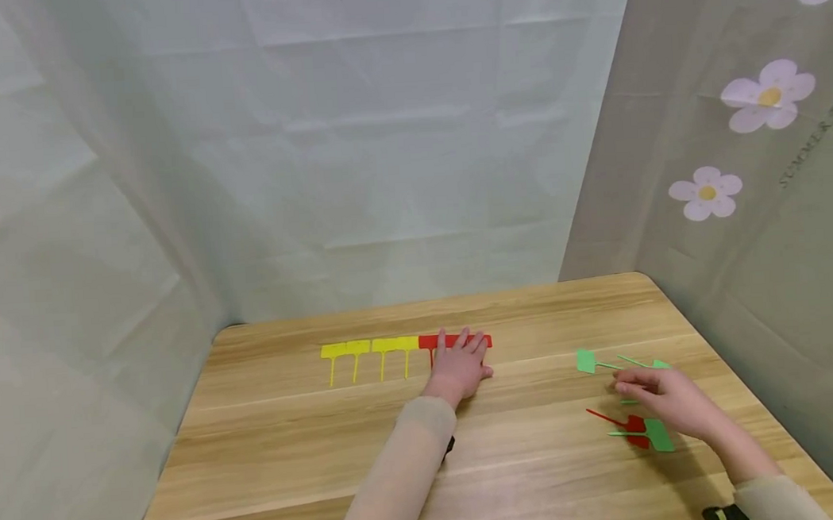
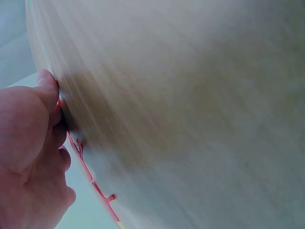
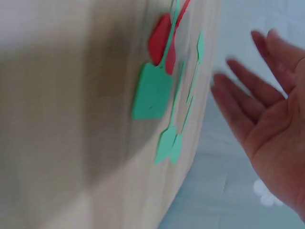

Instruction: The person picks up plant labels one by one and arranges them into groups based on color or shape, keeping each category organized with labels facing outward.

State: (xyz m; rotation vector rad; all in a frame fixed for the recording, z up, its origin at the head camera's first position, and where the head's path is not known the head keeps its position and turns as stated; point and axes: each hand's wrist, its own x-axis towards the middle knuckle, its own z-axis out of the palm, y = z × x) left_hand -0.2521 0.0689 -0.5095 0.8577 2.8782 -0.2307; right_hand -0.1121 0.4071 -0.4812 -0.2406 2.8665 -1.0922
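Observation:
My left hand (image 1: pixel 459 366) lies with spread fingers over a row of flat red plastic tags (image 1: pixel 429 341) with thin stems, covering part of them. Yellow tags (image 1: pixel 334 350) of the same shape continue the row to the left, stems pointing toward me. In the left wrist view, the thumb and fingertips are down at the red tags (image 2: pixel 86 167). My right hand (image 1: pixel 672 399) hovers over loose green tags with loosely bent fingers and nothing in them. Below it, a green tag (image 1: pixel 659 436) overlaps a red tag (image 1: pixel 636 424). The right wrist view shows two more green tags (image 3: pixel 165 143) side by side.
Another green tag (image 1: pixel 586 361) lies left of the right hand, its stem pointing right. All tags are on a wood-grain table (image 1: pixel 270 444). Pale cloth (image 1: pixel 380 135) hangs behind the table, and flower-printed cloth (image 1: pixel 761 271) hangs along its right side.

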